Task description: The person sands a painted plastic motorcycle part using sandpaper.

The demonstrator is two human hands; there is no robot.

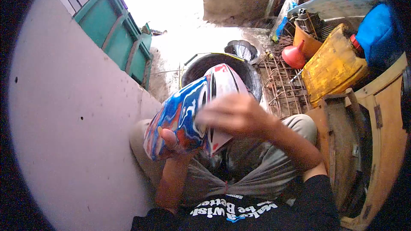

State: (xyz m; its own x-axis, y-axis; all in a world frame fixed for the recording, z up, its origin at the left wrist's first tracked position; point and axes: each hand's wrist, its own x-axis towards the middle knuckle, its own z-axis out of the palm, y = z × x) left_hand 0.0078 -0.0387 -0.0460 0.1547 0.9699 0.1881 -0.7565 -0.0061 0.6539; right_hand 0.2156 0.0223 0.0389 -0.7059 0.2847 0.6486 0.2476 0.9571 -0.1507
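Observation:
A rounded, glossy shell with blue, white and orange swirls is held above my lap. It looks like a helmet or a vehicle body part, but I cannot tell which. Its other side is a white section with red marks and dark slots. My left hand grips the lower near end, thumb on the swirled face and the other fingers hidden underneath. Over the white section is my right hand, its fingers smeared by motion. Whether they touch the surface or hold anything does not show.
Beyond the shell stands a black basin. A pale wall rises close on my left, with a green metal panel farther out. To the right are a rusty wire grid, yellow jerrycan, red funnel and wooden frame.

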